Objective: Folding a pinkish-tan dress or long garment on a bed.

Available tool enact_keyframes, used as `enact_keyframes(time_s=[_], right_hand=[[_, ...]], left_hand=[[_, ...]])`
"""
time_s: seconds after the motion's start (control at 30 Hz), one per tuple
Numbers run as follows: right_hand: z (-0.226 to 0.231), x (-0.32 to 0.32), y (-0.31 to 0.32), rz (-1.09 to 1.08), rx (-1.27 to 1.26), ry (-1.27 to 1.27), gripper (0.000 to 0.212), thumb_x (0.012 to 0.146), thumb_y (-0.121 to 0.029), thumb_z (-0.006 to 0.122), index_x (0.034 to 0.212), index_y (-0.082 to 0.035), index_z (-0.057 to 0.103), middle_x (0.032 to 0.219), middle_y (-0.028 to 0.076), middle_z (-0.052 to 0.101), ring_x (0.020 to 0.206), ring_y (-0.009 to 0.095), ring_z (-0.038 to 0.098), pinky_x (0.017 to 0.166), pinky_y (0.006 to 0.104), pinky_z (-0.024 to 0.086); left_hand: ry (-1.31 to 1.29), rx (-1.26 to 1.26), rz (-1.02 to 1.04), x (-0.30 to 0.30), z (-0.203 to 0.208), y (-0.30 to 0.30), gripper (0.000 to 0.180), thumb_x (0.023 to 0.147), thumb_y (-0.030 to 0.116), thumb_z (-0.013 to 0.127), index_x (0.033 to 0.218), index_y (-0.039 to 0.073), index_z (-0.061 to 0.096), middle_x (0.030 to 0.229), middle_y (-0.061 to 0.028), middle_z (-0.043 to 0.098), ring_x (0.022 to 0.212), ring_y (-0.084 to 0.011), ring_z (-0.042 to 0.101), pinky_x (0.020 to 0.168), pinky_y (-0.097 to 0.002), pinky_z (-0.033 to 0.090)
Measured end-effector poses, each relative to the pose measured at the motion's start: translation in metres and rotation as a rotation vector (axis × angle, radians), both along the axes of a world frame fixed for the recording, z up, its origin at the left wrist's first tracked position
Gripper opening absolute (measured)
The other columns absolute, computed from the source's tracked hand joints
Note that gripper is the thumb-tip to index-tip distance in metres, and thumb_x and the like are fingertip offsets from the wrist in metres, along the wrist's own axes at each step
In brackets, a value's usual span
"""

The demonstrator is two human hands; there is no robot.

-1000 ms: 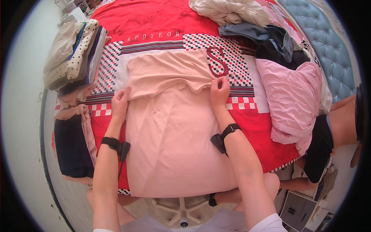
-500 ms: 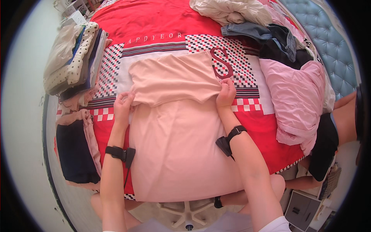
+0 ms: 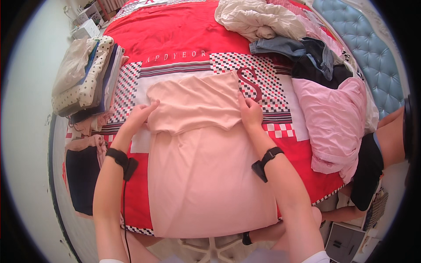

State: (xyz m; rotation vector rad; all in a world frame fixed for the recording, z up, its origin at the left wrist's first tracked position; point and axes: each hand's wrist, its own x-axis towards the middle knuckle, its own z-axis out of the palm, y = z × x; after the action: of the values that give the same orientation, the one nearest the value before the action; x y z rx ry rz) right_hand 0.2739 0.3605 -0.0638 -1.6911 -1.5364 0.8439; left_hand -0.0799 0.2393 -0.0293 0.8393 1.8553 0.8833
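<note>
A smooth pale pink garment (image 3: 210, 188) lies flat in front of me, its lower edge reaching the near side of the bed. Its far part (image 3: 193, 103) is folded back over the rest, with soft creases across it. My left hand (image 3: 141, 115) is at the left edge of this folded part, fingers stretched out and touching the cloth. At the opposite edge, the fingers of my right hand (image 3: 251, 112) are bent and closed on the fabric. Whether cloth lies under the left fingertips is hard to see. Both wrists wear black straps with small dark devices.
Folded clothes, with a dotted one (image 3: 83, 90), are stacked at the left. Nearer lies a dark folded piece (image 3: 83, 175). Loose pink cloth (image 3: 329, 122), jeans (image 3: 280, 47) and white cloth (image 3: 258, 17) heap at the right, beside another person's arm (image 3: 392, 138) and a blue tufted headboard (image 3: 364, 52).
My left hand has shifted outward and up along the folded edge, its fingers now straighter. My right hand has moved slightly inward. The garment's fold stays nearly the same.
</note>
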Motion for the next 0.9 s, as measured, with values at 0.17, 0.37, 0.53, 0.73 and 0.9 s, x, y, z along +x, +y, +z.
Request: enact_keyframes(time_s=[0.17,0.37,0.53,0.73,0.9], right_hand=[[-0.011,0.016,0.046,0.215,-0.118,0.051,0.043,0.086,-0.042,0.065,0.098,-0.001,0.073,0.091,0.012,0.072,0.089,0.021,0.067,0.081,0.0331,0.051],[-0.006,0.008,0.071,0.312,-0.177,0.331,0.034,0.088,-0.031,0.071,0.102,0.000,0.070,0.087,0.001,0.068,0.075,0.005,0.058,0.066,0.0200,0.046],[-0.037,0.010,0.070,0.329,-0.006,0.238,0.029,0.088,-0.025,0.073,0.105,-0.002,0.069,0.080,-0.002,0.064,0.067,0.005,0.056,0.061,0.0197,0.046],[-0.032,0.009,0.064,0.289,-0.059,0.547,0.024,0.092,-0.020,0.068,0.104,0.001,0.070,0.118,0.009,0.065,0.098,0.010,0.060,0.086,0.0237,0.047],[-0.021,0.004,0.065,0.461,-0.054,0.329,0.034,0.098,-0.019,0.056,0.122,0.005,0.063,0.137,0.011,0.056,0.119,0.015,0.053,0.100,0.0255,0.041]], left_hand=[[0.097,0.154,0.114,-0.003,-0.011,0.040,0.053,0.083,0.054,0.071,0.085,0.001,0.064,0.072,-0.0013,0.058,0.057,-0.0100,0.055,0.049,-0.0238,0.045],[0.007,0.363,0.269,-0.018,-0.063,0.064,0.036,0.087,0.039,0.072,0.081,0.005,0.067,0.075,0.0024,0.061,0.058,-0.0051,0.052,0.050,-0.0206,0.041],[-0.329,0.645,0.296,0.003,-0.064,0.071,0.022,0.092,0.023,0.068,0.096,0.001,0.070,0.090,0.0001,0.068,0.079,-0.0051,0.060,0.070,-0.0186,0.047],[-0.475,0.666,0.300,-0.004,-0.053,0.062,0.026,0.095,0.022,0.063,0.108,-0.001,0.067,0.099,-0.0010,0.068,0.088,-0.0060,0.061,0.076,-0.0194,0.048],[-0.376,0.614,0.229,-0.007,-0.042,0.056,0.029,0.096,0.025,0.062,0.109,-0.001,0.067,0.096,-0.0010,0.067,0.086,-0.0046,0.060,0.075,-0.0190,0.047]])
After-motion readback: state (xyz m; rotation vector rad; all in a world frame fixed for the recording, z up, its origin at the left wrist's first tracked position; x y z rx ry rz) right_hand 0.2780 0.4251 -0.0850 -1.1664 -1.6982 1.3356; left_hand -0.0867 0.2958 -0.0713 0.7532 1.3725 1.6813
